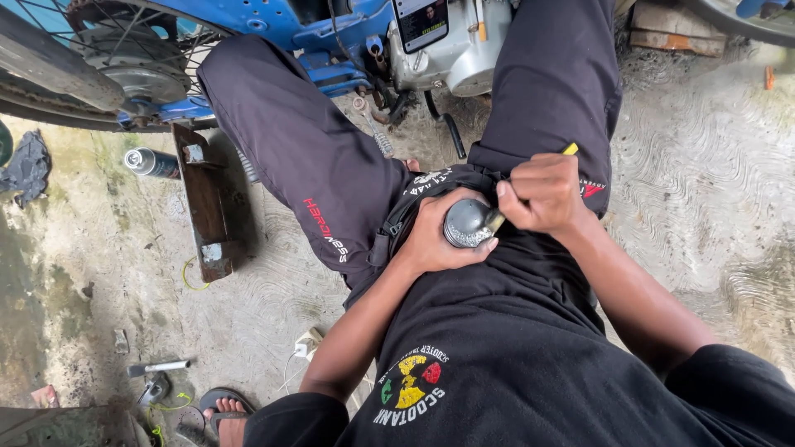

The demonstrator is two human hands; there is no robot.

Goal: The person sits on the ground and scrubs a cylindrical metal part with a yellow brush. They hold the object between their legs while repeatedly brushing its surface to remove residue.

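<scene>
Closest to the camera, the person sits on the floor [704, 165] in a black shirt [513, 348] and dark trousers [306, 157], knees apart, both hands meeting over the lap.

The left hand [435, 236] is wrapped snugly around a round grey metal part [466, 222], fingers curled under and around it so that only its domed, shiny top shows; it rests against the lap just above the shirt hem. The right hand [542, 192] is closed in a tight fist on a brush [494, 220] with a yellow handle tip [570, 149] poking out past the knuckles. The bristle end touches the right side of the part. Judging by this, the work on the part is under way rather than finished: the top looks wet or glossy, while its lower body is hidden in the palm, so how much of it is done cannot be told.

Farther out on the left, a sandalled foot [224, 410] shows at the bottom edge, with a small tool [157, 368] and a white plug [308, 341] on the concrete nearby. Beyond the knee lie a rusty metal bracket [207, 203] and a spray can [151, 163]. Farthest away stands a blue motorbike [273, 21], its spoked wheel [108, 58] on the left and its grey engine [460, 50] between the person's knees.
</scene>
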